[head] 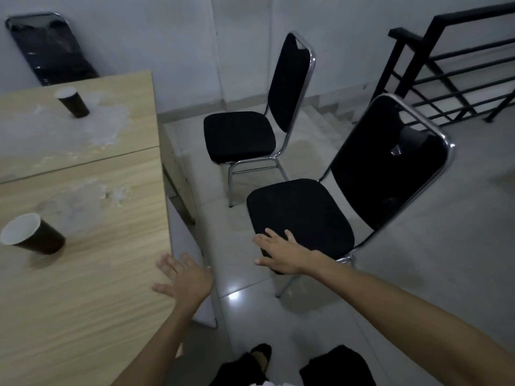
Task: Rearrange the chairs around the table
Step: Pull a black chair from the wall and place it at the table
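A light wooden table (92, 288) fills the left side. Two black padded chairs with chrome frames stand to its right, both facing the table. The near chair (303, 215) is a short gap from the table edge; the far chair (239, 135) stands behind it, nearer the wall. My right hand (281, 254) is spread flat over the front edge of the near chair's seat, fingers apart. My left hand (184, 277) hovers open above the table's right edge. A third chair (53, 48) shows only its backrest beyond the table's far side.
Two dark paper cups stand on the table, one near (36, 238) and one far (73, 103), with whitish stains around them. A black metal railing (451, 68) guards a stairwell at the back right. My feet (262, 358) are on the pale tiled floor.
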